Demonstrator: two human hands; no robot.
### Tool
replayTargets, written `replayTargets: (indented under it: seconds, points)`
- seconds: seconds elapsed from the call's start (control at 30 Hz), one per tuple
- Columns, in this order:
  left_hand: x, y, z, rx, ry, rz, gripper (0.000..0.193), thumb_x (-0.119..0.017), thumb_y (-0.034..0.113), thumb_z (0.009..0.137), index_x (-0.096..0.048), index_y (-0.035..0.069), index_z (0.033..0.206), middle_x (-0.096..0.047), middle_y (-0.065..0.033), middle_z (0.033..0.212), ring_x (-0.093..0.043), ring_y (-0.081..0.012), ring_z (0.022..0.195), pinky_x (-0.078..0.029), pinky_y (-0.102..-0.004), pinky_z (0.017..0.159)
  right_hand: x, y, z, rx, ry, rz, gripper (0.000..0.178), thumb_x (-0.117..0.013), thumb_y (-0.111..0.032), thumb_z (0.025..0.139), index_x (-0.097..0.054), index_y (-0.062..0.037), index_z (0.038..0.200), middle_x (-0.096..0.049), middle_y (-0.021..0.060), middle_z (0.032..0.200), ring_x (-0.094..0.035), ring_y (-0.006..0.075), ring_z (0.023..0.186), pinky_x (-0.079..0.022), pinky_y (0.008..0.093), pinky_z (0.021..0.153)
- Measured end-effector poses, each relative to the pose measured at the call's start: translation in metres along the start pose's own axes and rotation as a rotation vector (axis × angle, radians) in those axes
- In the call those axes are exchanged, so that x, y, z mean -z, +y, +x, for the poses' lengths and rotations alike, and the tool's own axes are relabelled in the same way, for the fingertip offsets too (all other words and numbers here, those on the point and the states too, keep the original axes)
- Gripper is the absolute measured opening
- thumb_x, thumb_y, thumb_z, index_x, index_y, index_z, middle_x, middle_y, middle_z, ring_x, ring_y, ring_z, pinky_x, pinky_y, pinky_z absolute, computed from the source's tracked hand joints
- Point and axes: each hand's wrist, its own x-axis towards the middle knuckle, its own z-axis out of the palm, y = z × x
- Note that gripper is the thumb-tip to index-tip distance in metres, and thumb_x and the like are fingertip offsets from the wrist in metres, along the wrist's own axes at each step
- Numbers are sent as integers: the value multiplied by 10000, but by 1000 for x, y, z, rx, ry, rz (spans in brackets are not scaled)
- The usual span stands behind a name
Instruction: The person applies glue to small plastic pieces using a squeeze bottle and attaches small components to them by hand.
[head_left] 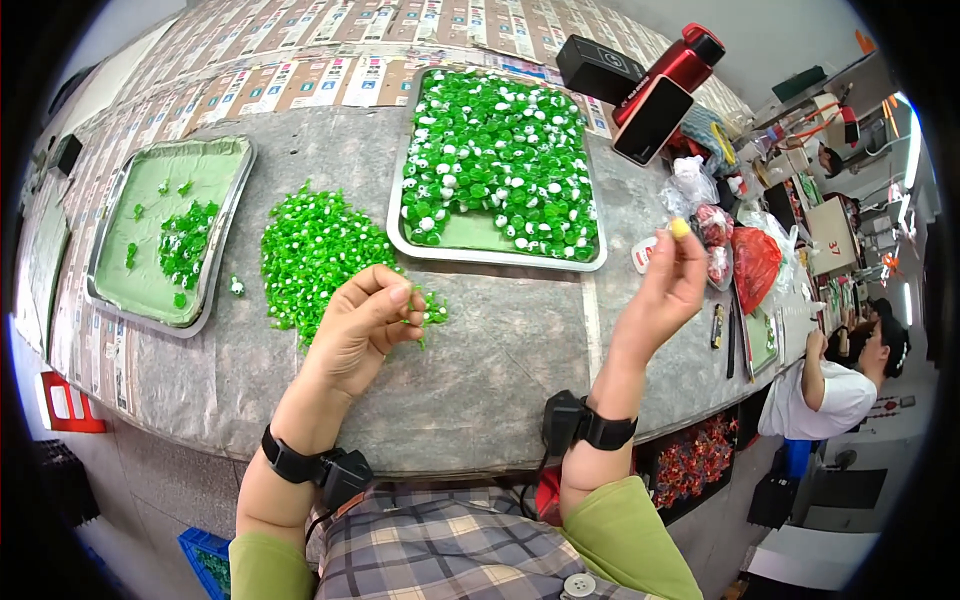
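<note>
My left hand [365, 325] is closed, its thumb pressed against curled fingers. Small bright-green plastic pieces [434, 309] show at its fingertips; how many lie inside the fist is hidden. Behind that hand spreads a heap of the same green pieces [325, 255], with whitish bits among them. My right hand [660, 295] is raised over the table's right side, thumb and fingers drawn together. A yellow cover [680, 228] sits at one fingertip; anything pinched there is too small to make out. Beyond the hands, a metal tray [500, 255] holds many green pieces with white eyeball-like balls.
At left stands a green-lined tray [145, 290] with a few green pieces. A red bottle [675, 65], a phone [652, 120] and a black box [598, 68] stand far right. Nearer are a red bag [755, 265] and a marker [717, 325]. Another person [825, 385] sits at right.
</note>
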Motion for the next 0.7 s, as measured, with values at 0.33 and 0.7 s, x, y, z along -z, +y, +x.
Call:
replayTargets:
  seconds: [0.33, 0.7]
  points:
    - [-5, -4, -1, 11, -21, -6, 145, -585, 109, 763, -538, 39, 882, -576, -55, 740, -562, -110, 639, -498, -233, 590, 76, 144, 36, -424, -294, -477, 557, -692, -251, 656, -450, -3, 1091, -555, 109, 968, -554, 224, 830, -413, 321, 734]
    - [2, -4, 0, 48, -52, -17, 145, -585, 108, 763, -564, 33, 885, -591, -59, 768, -573, -117, 663, -495, -238, 613, -1, -13, -14, -76, -373, 181, 327, -627, -247, 746, -487, -13, 927, -526, 22, 823, -481, 80, 694, -382, 187, 605]
